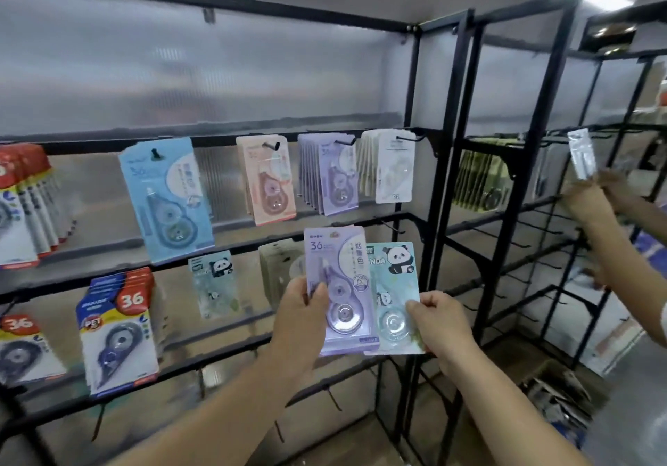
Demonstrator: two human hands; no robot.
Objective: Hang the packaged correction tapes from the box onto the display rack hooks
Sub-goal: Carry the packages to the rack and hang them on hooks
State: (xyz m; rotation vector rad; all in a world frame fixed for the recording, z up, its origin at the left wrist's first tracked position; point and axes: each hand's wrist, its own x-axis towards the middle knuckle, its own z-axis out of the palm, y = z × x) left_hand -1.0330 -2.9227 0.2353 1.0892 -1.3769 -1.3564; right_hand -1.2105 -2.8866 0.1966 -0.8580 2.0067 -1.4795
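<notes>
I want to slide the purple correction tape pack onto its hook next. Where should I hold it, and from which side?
Pinch the flat card's lower left edge from below, as the left hand does on the purple correction tape pack. The raised blister fills the centre, and the top edge must stay free for the hook holding matching purple packs.

Left hand [301, 306] grips purple pack [341, 287]; right hand [438, 321] grips panda pack [395, 296] (overlapping).

Black rack [453, 104]; hanging tape packs [166, 198]
</notes>
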